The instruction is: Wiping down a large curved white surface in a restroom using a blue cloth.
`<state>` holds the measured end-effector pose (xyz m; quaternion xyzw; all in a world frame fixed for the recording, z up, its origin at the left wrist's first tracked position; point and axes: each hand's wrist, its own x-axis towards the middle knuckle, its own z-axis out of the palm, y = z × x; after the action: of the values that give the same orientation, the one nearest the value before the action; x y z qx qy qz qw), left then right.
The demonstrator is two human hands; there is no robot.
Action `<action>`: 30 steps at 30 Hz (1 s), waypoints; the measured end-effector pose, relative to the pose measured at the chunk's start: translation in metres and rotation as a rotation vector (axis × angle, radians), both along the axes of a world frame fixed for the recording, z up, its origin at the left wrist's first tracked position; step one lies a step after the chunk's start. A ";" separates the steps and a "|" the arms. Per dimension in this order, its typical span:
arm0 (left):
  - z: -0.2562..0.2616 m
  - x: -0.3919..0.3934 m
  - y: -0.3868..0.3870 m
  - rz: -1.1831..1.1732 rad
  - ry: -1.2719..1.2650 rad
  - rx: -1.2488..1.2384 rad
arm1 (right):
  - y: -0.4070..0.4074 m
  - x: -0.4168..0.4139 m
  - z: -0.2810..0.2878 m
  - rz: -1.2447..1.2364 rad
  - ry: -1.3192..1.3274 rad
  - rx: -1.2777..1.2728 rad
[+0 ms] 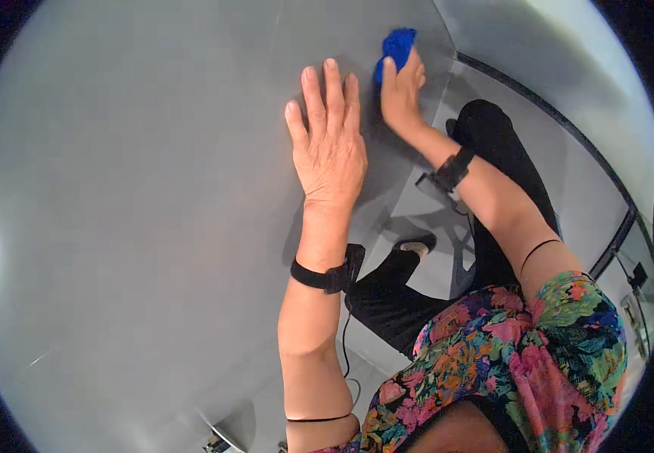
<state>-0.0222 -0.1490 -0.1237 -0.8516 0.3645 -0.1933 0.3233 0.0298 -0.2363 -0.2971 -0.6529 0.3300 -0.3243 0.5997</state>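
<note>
In the head view my left hand lies palm down, fingers spread, against a smooth grey panel, holding nothing. Up and to its right, my right hand grips a crumpled blue cloth, pressed to the same panel near its right edge. The fingertips of the right hand are partly hidden by the cloth. Each forearm wears a black strap with a small dark device, and a thin cable hangs from the left one.
A dark-edged strip runs down the right side, beside a pale wall. My bent black-trousered legs and a dark shoe are below my arms, over light floor tiles. A metal fitting is at the lower right.
</note>
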 end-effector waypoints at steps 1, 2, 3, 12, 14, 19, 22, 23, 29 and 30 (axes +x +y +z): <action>-0.002 0.000 -0.004 -0.003 0.016 -0.003 | -0.012 0.007 -0.017 -0.031 0.063 0.057; -0.003 0.000 -0.001 0.001 0.014 -0.002 | -0.014 0.011 -0.022 -0.027 0.062 0.058; -0.002 0.001 0.001 -0.004 0.007 -0.006 | -0.016 0.015 -0.021 -0.008 0.133 0.165; 0.048 0.023 0.014 -0.034 0.078 -0.058 | 0.017 0.007 0.065 0.096 0.238 0.394; 0.066 0.023 0.019 -0.044 0.074 -0.091 | 0.025 0.003 0.101 0.144 0.211 0.462; 0.059 0.020 0.031 -0.081 0.123 -0.227 | 0.053 -0.023 0.134 0.328 0.130 0.519; 0.057 0.019 0.036 -0.063 0.133 -0.259 | 0.066 -0.042 0.146 0.431 -0.013 0.249; 0.057 0.018 0.038 -0.066 0.133 -0.256 | 0.067 -0.042 0.148 0.432 -0.038 0.275; 0.056 0.010 0.052 0.018 0.039 -0.194 | 0.079 -0.026 0.110 0.376 -0.032 0.138; 0.058 0.010 0.054 0.027 0.042 -0.192 | 0.079 -0.024 0.109 0.323 -0.044 0.134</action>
<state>-0.0121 -0.0945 -0.0659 -0.8874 0.3396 -0.2051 0.2348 0.0056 -0.1571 -0.1883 -0.6486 0.2286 -0.2150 0.6934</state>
